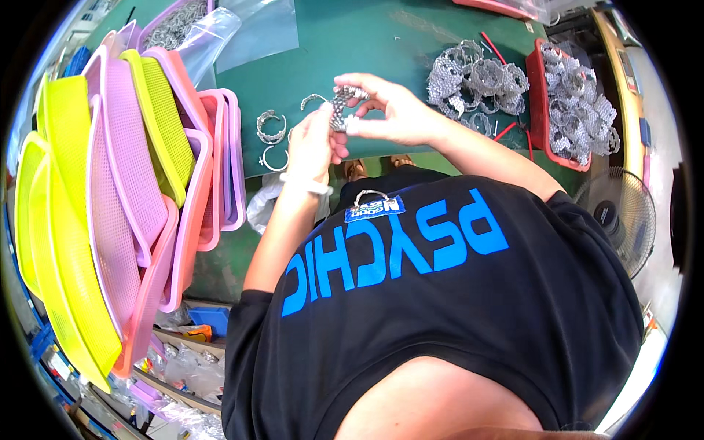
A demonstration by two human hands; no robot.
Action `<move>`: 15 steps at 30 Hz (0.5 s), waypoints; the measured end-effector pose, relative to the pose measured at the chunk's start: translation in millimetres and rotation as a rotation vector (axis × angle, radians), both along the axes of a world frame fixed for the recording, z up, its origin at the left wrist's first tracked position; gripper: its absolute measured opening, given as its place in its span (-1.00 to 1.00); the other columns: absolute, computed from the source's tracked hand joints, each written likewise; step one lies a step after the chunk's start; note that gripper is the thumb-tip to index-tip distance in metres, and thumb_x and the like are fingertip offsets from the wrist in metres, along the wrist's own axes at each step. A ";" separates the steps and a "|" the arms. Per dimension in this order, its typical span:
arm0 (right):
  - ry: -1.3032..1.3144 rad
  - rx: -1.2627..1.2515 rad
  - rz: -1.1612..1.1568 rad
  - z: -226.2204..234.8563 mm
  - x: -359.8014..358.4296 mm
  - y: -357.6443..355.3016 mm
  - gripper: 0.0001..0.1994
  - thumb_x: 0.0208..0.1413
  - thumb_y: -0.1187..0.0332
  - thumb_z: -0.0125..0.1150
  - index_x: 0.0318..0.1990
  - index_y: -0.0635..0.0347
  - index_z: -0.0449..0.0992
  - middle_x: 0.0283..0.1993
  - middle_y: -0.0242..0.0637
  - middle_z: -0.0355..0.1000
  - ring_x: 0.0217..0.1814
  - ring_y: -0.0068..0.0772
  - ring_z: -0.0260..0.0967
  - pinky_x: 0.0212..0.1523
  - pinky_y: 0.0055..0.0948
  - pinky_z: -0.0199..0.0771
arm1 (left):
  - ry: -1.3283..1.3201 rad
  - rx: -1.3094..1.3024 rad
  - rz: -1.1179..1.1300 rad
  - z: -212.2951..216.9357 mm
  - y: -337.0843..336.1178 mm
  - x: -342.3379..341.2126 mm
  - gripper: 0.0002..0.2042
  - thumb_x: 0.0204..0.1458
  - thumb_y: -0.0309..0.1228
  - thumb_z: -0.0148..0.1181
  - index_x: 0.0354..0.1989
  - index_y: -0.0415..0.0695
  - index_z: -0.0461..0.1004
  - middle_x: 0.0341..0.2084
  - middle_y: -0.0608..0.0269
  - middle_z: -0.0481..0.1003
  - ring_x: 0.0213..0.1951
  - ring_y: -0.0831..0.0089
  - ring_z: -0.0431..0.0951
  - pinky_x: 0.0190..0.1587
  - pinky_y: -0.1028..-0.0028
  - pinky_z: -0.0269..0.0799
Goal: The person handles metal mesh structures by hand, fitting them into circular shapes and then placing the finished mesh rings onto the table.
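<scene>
Both hands are raised over the near edge of the green table [352,44]. Between them is a silver metal cuff bracelet [339,110] with a scaly, studded surface. My left hand [312,143] is closed on its left side, with the fingertips partly hidden. My right hand [396,114] grips the other side, thumb below and forefinger above. Left of my hands lie a wider silver cuff [272,139] and a thin open one [276,169]. Another curved silver piece [313,97] rests just beyond my left hand.
Many silver cuffs [480,77] are heaped at the right, beside a red tray [539,95] filled with more. Red sticks [493,47] lie around the heap. Stacked yellow, pink and purple mesh baskets [121,147] crowd the left. A fan [620,213] stands at the right.
</scene>
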State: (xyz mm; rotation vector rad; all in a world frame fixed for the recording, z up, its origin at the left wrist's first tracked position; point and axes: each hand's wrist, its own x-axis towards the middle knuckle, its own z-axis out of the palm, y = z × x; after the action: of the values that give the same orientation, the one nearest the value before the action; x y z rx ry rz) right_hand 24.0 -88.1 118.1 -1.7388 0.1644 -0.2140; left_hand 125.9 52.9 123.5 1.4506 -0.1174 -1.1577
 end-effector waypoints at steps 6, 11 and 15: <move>-0.053 0.569 0.087 47.5 3.9 2.4 -0.45 -0.01 0.42 0.19 0.16 0.29 0.16 0.01 -0.23 0.32 0.05 -0.45 0.26 0.08 -0.46 0.27 | -0.076 -0.330 0.064 43.7 23.5 -13.8 -0.75 0.14 -0.29 -0.08 -0.16 -0.23 0.33 -0.52 0.31 0.38 -0.56 0.61 0.34 -0.51 0.64 0.23; -0.103 0.575 0.098 73.7 -2.3 6.2 -0.45 -0.01 0.48 0.18 0.16 0.32 0.14 0.00 -0.21 0.32 0.05 -0.44 0.26 0.09 -0.45 0.27 | -0.204 -0.381 0.067 67.1 20.2 -18.4 -0.74 0.11 -0.39 0.00 -0.09 -0.26 0.31 -0.46 0.31 0.40 -0.52 0.62 0.35 -0.47 0.65 0.24; -0.131 0.561 0.125 81.8 -11.6 -0.3 -0.45 0.00 0.50 0.17 0.16 0.36 0.11 -0.02 -0.23 0.32 0.03 -0.47 0.27 0.08 -0.48 0.28 | -0.174 -0.446 0.060 72.2 15.8 -27.7 -0.73 0.12 -0.35 -0.02 -0.09 -0.26 0.32 -0.44 0.30 0.42 -0.51 0.60 0.35 -0.44 0.64 0.25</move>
State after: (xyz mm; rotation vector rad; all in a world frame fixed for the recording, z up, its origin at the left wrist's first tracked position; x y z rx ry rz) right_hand 12.4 -88.4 199.9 -1.1687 0.0143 -0.1689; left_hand 98.2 68.6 195.7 1.1448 -0.4233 -0.8846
